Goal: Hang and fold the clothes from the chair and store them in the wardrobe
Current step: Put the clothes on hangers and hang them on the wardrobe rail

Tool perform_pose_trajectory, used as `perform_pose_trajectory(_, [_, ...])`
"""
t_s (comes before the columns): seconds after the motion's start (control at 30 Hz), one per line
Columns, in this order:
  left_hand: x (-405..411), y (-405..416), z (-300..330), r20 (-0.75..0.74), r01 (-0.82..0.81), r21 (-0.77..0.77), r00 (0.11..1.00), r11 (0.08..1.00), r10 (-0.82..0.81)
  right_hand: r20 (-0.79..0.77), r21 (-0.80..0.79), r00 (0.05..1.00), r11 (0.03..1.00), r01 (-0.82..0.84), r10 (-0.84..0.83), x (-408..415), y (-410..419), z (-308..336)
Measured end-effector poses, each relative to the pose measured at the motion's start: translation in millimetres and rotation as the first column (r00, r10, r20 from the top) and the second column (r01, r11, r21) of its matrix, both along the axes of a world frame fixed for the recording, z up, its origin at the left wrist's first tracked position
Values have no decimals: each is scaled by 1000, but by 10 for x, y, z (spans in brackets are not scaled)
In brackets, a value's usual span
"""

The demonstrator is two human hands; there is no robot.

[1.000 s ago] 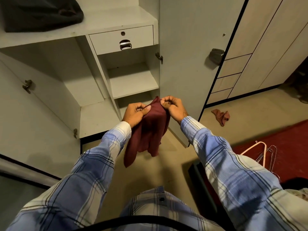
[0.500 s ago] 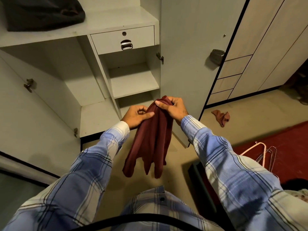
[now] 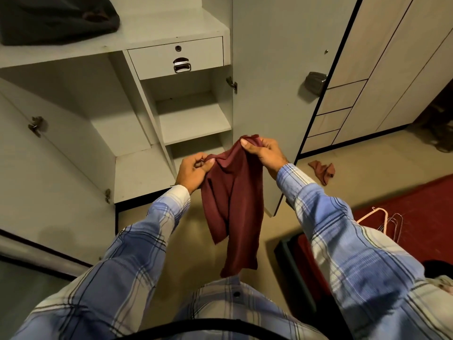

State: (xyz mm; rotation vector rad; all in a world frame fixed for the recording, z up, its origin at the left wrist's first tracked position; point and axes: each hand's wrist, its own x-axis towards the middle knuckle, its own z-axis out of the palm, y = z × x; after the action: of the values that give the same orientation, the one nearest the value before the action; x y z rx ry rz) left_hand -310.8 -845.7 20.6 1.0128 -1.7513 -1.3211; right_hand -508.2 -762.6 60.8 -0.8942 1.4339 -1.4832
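Head view shows a maroon garment (image 3: 232, 204) hanging unfolded in midair before the open wardrobe (image 3: 193, 119); the left hand (image 3: 193, 171) and right hand (image 3: 266, 153) each pinch its top edge. Folding seems barely begun. The near shelves look bare; a dark bundle (image 3: 56, 18) sits far left. Another cloth (image 3: 322, 169) lies on the floor, hangers (image 3: 382, 219) to the right, so much likely remains.

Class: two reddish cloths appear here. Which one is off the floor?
The maroon garment, pinched by the left hand and right hand; the small cloth lies crumpled on the floor.
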Motion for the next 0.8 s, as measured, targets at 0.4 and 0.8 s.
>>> perform_pose_trajectory(0.4, [-187,15,171,63,76,23,995,997,-77,-134,11,968,977,-212,212,120,-91,-129])
perform_pose_trajectory(0.8, [139,25,-161,200,109,172,969,979,-143,141,-116,985,986,116,-99,-107,-173,-72])
